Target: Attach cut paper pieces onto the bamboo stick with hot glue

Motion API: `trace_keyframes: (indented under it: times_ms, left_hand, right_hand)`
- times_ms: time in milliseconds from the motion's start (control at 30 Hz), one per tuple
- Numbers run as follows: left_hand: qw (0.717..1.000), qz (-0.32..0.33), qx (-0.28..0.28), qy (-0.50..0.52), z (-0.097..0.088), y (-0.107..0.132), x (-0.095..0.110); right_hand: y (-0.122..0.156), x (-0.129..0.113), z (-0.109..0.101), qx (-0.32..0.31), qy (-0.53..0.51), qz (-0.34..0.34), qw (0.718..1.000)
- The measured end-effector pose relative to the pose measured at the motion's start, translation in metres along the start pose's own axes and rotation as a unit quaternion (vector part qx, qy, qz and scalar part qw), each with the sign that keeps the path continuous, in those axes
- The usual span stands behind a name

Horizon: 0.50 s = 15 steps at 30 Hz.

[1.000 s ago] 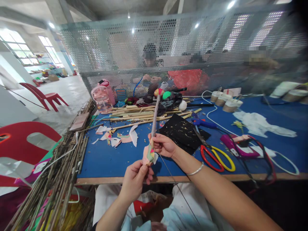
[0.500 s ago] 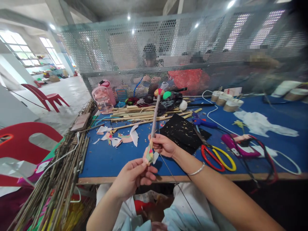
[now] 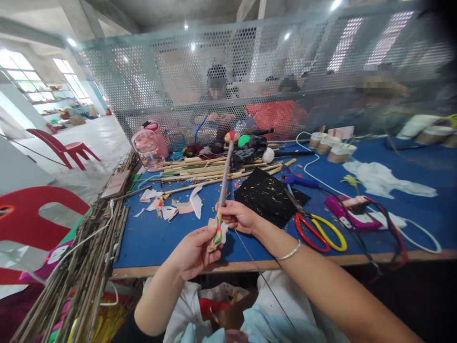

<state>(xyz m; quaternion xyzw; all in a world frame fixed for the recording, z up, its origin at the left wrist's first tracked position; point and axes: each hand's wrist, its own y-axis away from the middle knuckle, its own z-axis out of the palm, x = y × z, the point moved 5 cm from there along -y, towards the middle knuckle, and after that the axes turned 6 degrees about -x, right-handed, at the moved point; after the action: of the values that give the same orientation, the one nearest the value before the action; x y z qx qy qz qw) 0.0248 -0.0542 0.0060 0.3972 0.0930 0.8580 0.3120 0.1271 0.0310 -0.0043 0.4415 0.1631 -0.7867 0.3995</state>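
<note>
A long stick (image 3: pixel 225 178), greyish over its upper length, is held slanting up and away from me above the table. Around its near end is a strip of patterned paper or cloth (image 3: pixel 216 236) in green, pink and yellow, with a loose white edge. My left hand (image 3: pixel 194 250) pinches this covered end between thumb and fingers. Just above, my right hand (image 3: pixel 240 216) grips the stick with closed fingers. A thin dark cord (image 3: pixel 259 271) runs from near my right hand down to my lap. Whether the stick's far tip touches the coloured ball (image 3: pixel 232 137) I cannot tell.
Torn patterned scraps (image 3: pixel 171 205) lie left of my hands. To the right are a black cloth (image 3: pixel 269 197), large scissors (image 3: pixel 317 233) with red and yellow handles, and a blue glue gun (image 3: pixel 300 180). Bundled sticks (image 3: pixel 85 257) line the left edge. People sit behind a perforated screen (image 3: pixel 160 85).
My left hand has moved up closer to my right hand, and its fingers have curled in. The patterned strip lies closer round the stick. My view has shifted slightly.
</note>
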Motion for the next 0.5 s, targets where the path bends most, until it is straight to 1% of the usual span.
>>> trace_keyframes:
  times_ms: [100, 267, 367, 433, 500]
  left_hand:
    - [1.000, -0.007, -0.004, 0.004, 0.002, 0.000, 0.000]
    - [0.996, -0.025, -0.018, 0.088, 0.010, -0.001, -0.001]
    - [0.992, -0.049, -0.024, 0.111, 0.012, -0.002, -0.003]
    - [0.995, -0.048, -0.026, 0.089, 0.013, -0.003, -0.003]
    - [0.999, -0.024, -0.021, 0.029, 0.014, -0.002, -0.001]
  right_hand:
    - [-0.001, 0.002, -0.002, 0.002, 0.009, 0.003, 1.000]
    - [-0.003, 0.004, -0.004, 0.007, 0.015, 0.001, 1.000]
    - [-0.003, 0.005, -0.003, 0.011, 0.023, 0.010, 1.000]
    - [-0.002, 0.004, -0.002, 0.013, 0.026, 0.012, 1.000]
    - [-0.003, 0.004, -0.002, 0.016, 0.027, 0.011, 0.999]
